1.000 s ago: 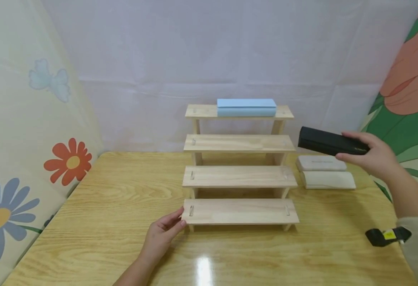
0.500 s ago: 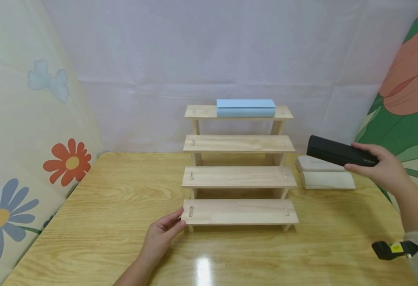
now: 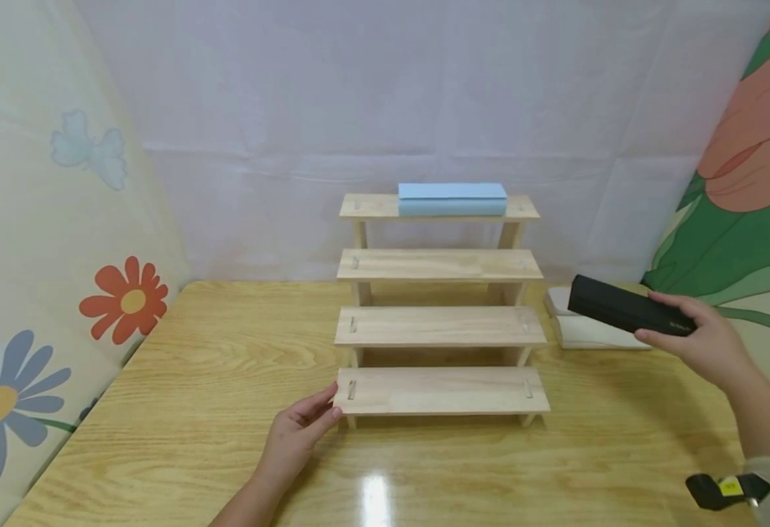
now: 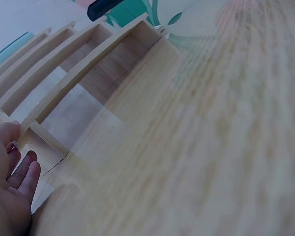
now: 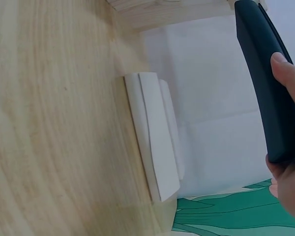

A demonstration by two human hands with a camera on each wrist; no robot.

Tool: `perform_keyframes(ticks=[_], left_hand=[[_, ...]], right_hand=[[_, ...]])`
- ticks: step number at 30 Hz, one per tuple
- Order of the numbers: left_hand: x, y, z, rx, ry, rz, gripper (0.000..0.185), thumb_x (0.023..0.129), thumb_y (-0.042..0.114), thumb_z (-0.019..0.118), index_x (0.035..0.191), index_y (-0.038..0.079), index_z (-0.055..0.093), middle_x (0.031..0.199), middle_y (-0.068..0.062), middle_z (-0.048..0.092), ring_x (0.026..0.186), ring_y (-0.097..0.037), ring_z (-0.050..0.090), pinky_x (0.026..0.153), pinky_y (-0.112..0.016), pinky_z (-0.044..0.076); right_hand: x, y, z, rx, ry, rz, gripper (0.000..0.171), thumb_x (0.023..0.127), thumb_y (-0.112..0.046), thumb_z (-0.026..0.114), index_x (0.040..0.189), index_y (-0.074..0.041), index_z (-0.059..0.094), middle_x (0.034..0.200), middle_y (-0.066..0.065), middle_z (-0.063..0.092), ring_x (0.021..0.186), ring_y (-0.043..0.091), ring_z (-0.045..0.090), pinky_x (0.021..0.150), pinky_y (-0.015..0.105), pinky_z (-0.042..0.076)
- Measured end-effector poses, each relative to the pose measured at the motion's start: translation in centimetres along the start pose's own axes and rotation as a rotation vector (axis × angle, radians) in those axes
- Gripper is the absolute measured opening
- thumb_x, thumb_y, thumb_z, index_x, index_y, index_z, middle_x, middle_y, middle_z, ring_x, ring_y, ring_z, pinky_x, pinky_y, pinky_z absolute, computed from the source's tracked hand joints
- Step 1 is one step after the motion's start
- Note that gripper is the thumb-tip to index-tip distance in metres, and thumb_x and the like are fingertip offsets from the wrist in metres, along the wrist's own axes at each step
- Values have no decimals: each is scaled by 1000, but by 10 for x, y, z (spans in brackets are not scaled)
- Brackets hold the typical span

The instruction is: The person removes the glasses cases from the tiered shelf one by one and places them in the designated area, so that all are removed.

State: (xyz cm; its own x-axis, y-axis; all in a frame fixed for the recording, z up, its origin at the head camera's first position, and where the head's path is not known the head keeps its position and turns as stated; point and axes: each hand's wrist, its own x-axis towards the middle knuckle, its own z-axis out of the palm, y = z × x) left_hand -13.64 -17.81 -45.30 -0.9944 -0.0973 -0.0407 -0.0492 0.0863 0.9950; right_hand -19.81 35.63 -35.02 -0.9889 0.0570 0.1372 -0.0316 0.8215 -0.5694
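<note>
In the head view my right hand (image 3: 711, 340) grips a long black glasses case (image 3: 625, 304) by its right end, above the table to the right of a four-step wooden stand (image 3: 440, 325). The right wrist view shows the thumb along one side of the case (image 5: 265, 93). My left hand (image 3: 296, 433) pinches the left end of the stand's lowest step between thumb and fingers. On the top step lies a light blue glasses case (image 3: 452, 200). Two pale cases, a cream one (image 3: 596, 334) and a whitish one (image 3: 558, 301) partly hidden by the black case, lie right of the stand.
The wood-grain table (image 3: 227, 380) runs back to a white cloth backdrop (image 3: 279, 110). Flower-printed panels stand at the left (image 3: 23, 219) and right (image 3: 754, 161). A black strap piece with a yellow label (image 3: 730, 488) sits by the right sleeve.
My right hand has moved the black case rightward and then lower, so it now covers more of the pale cases. The left hand stays on the lowest step.
</note>
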Motion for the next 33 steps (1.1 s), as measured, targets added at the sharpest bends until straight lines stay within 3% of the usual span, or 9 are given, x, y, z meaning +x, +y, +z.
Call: perform_keyframes(ticks=[9, 15, 18, 22, 25, 30, 32, 33], left_hand=[[-1, 0, 0, 15, -2, 7, 42, 86, 3, 71, 126, -4, 61, 106, 29, 66, 97, 5, 65, 85, -14, 55], [-1, 0, 0, 14, -7, 5, 42, 87, 5, 71, 126, -4, 61, 108, 27, 67, 98, 5, 65, 85, -14, 55], [0, -1, -1, 12, -9, 7, 42, 87, 5, 71, 127, -4, 61, 107, 27, 67, 98, 4, 65, 85, -14, 55], [-1, -1, -1, 15, -4, 11, 41, 87, 3, 70, 127, -4, 61, 105, 28, 67, 97, 4, 65, 84, -14, 55], [-1, -1, 0, 19, 0, 9, 42, 87, 3, 70, 127, -4, 60, 104, 29, 67, 96, 4, 65, 84, -14, 55], [-1, 0, 0, 18, 1, -2, 42, 86, 3, 71, 127, -3, 61, 106, 28, 67, 97, 4, 65, 85, -14, 55], [0, 1, 0, 20, 2, -3, 42, 86, 4, 71, 126, -3, 61, 106, 28, 67, 97, 4, 65, 85, -14, 55], [0, 1, 0, 22, 2, -6, 42, 87, 4, 71, 127, -2, 61, 106, 28, 67, 97, 4, 65, 85, -14, 55]], right_hand=[[-9, 15, 9, 36, -14, -27, 80, 88, -36, 73, 149, -1, 36, 143, 38, 35, 125, 59, 33, 92, 67, 34], [-16, 25, 22, 49, 40, -71, 74, 85, -30, 77, 143, 2, 43, 139, 35, 43, 120, 51, 40, 89, 48, 36], [-19, 29, 28, 56, 63, -81, 72, 85, -28, 78, 142, 3, 46, 140, 35, 45, 121, 51, 40, 97, 43, 34], [-23, 33, 36, 70, 61, -69, 73, 85, -28, 78, 141, 4, 45, 141, 35, 44, 124, 55, 38, 107, 54, 31], [-26, 36, 41, 72, 62, -59, 73, 83, -28, 79, 141, 4, 46, 140, 35, 44, 124, 56, 38, 101, 64, 32], [-32, 42, 49, 58, 79, -49, 72, 82, -27, 80, 139, 4, 49, 138, 35, 47, 123, 53, 41, 99, 51, 35], [-34, 43, 51, 63, 69, -38, 72, 83, -28, 79, 139, 4, 48, 137, 36, 46, 121, 53, 41, 98, 51, 35], [-35, 43, 51, 73, 58, -35, 73, 83, -28, 79, 140, 4, 47, 138, 37, 45, 122, 54, 40, 98, 57, 35]])
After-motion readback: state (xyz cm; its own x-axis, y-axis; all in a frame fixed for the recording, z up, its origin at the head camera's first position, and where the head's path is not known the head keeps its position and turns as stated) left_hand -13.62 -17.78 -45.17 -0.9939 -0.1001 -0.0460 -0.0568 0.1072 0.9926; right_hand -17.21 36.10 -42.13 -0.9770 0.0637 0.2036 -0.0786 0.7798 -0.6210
